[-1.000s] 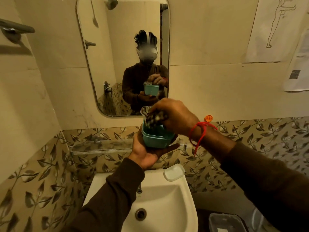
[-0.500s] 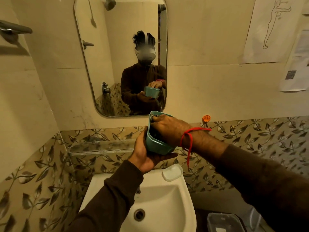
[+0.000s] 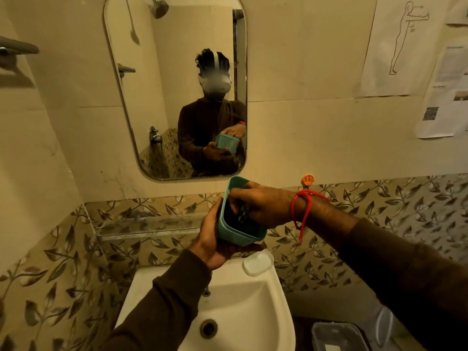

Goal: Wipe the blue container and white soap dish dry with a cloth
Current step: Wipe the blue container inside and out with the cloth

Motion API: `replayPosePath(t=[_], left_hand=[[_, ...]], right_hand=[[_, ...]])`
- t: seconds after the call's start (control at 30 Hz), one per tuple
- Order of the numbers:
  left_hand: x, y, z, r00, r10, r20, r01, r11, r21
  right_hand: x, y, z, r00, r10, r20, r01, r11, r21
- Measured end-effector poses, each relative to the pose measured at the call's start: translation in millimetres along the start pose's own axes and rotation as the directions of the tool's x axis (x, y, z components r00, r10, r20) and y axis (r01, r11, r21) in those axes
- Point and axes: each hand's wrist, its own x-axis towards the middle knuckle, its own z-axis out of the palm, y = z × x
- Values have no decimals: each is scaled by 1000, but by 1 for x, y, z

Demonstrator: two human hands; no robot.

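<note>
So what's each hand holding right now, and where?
Left hand grips the blue container by its base and side. Right hand holds the cloth inside it.

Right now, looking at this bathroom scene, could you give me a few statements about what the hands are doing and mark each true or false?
1. The left hand holds the blue container from outside. True.
2. The right hand reaches inside the container with a patterned cloth. True.
3. The white soap dish is in the right hand. False: it sits on the sink rim, untouched.
4. The container stands upright on the sink. False: it is held in the air above it, tilted with its opening toward the right hand.
5. A red thread circles the right wrist. True.
</note>
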Motion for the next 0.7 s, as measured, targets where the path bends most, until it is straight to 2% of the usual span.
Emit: replayPosePath(t=[0.1, 0.2, 0.23, 0.3, 0.4, 0.47, 0.5, 0.63, 0.7], left_hand=[[2, 5, -2, 1000, -3, 5, 3, 999, 36], [2, 4, -3, 999, -43, 1, 43, 998, 52], [2, 2, -4, 999, -50, -8, 50, 997, 58], [3, -2, -6, 998, -58, -29, 59, 998, 37], [4, -3, -5, 998, -50, -38, 51, 999, 19], [5, 1, -5, 999, -32, -42, 33, 998, 44], [6, 5, -5, 999, -21, -42, 24, 997, 72], [9, 8, -1, 998, -5, -59, 12, 994, 108], [10, 4, -1, 998, 9, -63, -3, 996, 94]], right_hand=[[-5, -6, 5, 996, -54, 69, 50, 997, 53], [-14, -8, 4, 985, -110, 136, 107, 994, 27], [-15, -8, 4, 978, -120, 169, 123, 992, -8], [-15, -5, 7, 977, -109, 182, 153, 957, -247], [-7, 3, 9, 983, -167, 70, 169, 709, -685], [-3, 7, 6, 981, -190, -37, 87, 601, -795], [-1, 8, 8, 982, -168, -92, 23, 580, -814], [3, -5, 23, 979, -17, -204, -149, 624, -767], [11, -12, 26, 978, 33, -204, -177, 648, -741]])
